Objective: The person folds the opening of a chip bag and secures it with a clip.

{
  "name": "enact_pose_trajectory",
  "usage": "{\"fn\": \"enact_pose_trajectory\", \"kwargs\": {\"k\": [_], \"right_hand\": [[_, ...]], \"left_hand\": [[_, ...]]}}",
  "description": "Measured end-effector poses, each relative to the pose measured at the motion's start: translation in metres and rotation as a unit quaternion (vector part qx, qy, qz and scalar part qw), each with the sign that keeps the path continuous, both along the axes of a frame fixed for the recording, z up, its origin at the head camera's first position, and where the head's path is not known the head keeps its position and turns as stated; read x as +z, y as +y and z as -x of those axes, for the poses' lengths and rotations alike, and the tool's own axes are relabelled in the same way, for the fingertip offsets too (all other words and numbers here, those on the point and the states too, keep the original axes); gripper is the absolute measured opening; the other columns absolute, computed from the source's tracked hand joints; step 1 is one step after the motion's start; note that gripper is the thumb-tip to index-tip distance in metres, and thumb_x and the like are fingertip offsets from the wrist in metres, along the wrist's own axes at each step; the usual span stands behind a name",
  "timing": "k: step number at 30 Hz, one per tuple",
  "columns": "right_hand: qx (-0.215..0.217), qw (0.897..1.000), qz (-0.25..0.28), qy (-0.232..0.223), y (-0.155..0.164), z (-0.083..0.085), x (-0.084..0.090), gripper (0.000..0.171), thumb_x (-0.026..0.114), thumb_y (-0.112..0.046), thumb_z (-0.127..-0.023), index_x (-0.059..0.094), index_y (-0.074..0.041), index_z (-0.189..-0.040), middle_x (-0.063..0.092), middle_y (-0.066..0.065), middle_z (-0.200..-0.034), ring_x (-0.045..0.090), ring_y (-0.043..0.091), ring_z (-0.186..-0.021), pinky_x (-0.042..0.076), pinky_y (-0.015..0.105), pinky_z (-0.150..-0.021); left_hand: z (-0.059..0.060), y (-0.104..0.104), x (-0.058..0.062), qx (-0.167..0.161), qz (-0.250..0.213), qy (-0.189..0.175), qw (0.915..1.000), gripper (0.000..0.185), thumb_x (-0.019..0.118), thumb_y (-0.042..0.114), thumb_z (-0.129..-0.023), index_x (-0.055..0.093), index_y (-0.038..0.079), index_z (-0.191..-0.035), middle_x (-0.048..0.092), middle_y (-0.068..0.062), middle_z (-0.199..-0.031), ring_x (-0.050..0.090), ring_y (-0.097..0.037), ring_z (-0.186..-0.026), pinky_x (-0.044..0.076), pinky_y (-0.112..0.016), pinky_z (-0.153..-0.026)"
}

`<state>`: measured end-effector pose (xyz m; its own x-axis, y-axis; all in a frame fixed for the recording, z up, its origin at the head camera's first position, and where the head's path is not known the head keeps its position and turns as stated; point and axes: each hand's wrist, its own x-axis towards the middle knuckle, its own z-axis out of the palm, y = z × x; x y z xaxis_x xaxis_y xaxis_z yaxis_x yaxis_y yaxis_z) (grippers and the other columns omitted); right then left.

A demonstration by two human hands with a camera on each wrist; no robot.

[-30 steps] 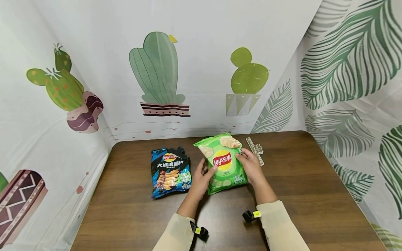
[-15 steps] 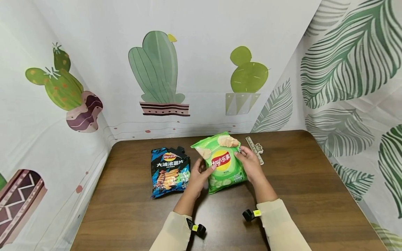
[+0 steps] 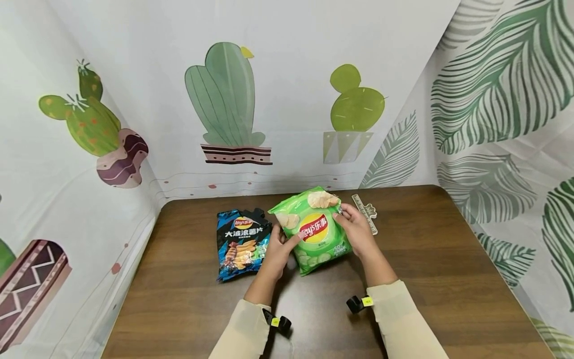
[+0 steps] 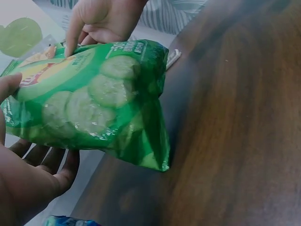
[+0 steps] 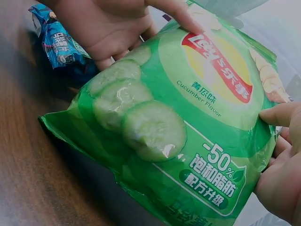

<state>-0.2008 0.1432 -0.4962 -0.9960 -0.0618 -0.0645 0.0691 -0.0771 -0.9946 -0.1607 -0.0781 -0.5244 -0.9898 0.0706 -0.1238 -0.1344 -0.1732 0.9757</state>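
Observation:
A green bag of cucumber-flavour potato chips (image 3: 324,254) is held between both hands, tilted over the table. My left hand (image 3: 279,253) grips its left side, thumb on the front and fingers behind, as the left wrist view shows. On the opposite edge my right hand (image 3: 357,230) pinches the bag, thumb in front; its other fingers are partly hidden behind. In the right wrist view the printed cucumber slices and red logo face the camera. A blue and black chip bag (image 3: 239,252) lies on the table just left of my left hand, a black clip (image 3: 257,215) at its top.
A white ruler-like clip (image 3: 365,213) lies near the back edge, right of the green bag. The brown wooden table (image 3: 448,279) meets a cactus-print cloth (image 3: 291,99) behind it, and a leaf-print cloth (image 3: 489,199) hangs at the right.
The green bag has shifted slightly left and turned a little counterclockwise in my hands. My left hand and forearm have moved left, closer to the blue bag. My right hand stays nearly in place.

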Motion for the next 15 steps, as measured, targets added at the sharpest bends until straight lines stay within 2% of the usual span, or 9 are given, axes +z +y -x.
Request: {"fn": "enact_pose_trajectory", "kwargs": {"k": [4,7,11,14,15], "right_hand": [[0.008,1.0,-0.004,0.01,0.0,0.001,0.004,0.036,0.057,-0.007,-0.1,0.053,0.007,-0.134,0.07,-0.009,-0.097,0.068,0.006,-0.083,0.057,0.022,-0.075],[0.015,1.0,-0.005,0.019,0.0,0.001,0.006,0.038,0.057,-0.007,-0.101,0.052,0.008,-0.135,0.07,-0.007,-0.098,0.068,0.006,-0.083,0.057,0.022,-0.075],[0.019,0.999,-0.016,0.023,0.0,0.001,0.009,0.038,0.058,-0.007,-0.101,0.053,0.008,-0.134,0.07,-0.006,-0.096,0.067,0.006,-0.082,0.057,0.021,-0.074],[0.021,0.999,-0.028,0.026,-0.001,0.001,0.01,0.036,0.058,-0.007,-0.101,0.055,0.007,-0.133,0.069,-0.006,-0.096,0.066,0.005,-0.081,0.056,0.02,-0.074],[0.022,0.999,-0.034,0.028,-0.001,0.0,0.011,0.035,0.058,-0.008,-0.101,0.055,0.007,-0.133,0.07,-0.003,-0.097,0.065,0.005,-0.081,0.055,0.02,-0.074]], "left_hand": [[0.002,-0.005,0.007,0.005,0.009,0.011,0.9999,0.075,0.07,0.025,-0.096,0.029,0.011,-0.157,0.04,-0.017,-0.158,0.04,-0.032,-0.147,0.036,-0.048,-0.119],[0.003,-0.011,0.014,0.014,0.012,0.027,0.9995,0.07,0.067,0.022,-0.098,0.031,0.008,-0.156,0.042,-0.017,-0.157,0.04,-0.03,-0.147,0.038,-0.044,-0.118],[0.006,-0.022,0.028,0.033,0.014,0.05,0.9981,0.06,0.067,0.019,-0.097,0.039,0.016,-0.151,0.054,-0.014,-0.139,0.054,-0.023,-0.13,0.048,-0.032,-0.106],[0.012,-0.031,0.04,0.038,0.058,0.077,0.9946,0.057,0.068,0.026,-0.097,0.043,0.025,-0.148,0.055,-0.008,-0.134,0.058,-0.018,-0.111,0.052,-0.03,-0.091],[0.013,-0.034,0.045,0.037,0.08,0.086,0.9924,0.056,0.068,0.029,-0.097,0.043,0.028,-0.148,0.056,-0.006,-0.134,0.058,-0.019,-0.111,0.051,-0.032,-0.09]]}}
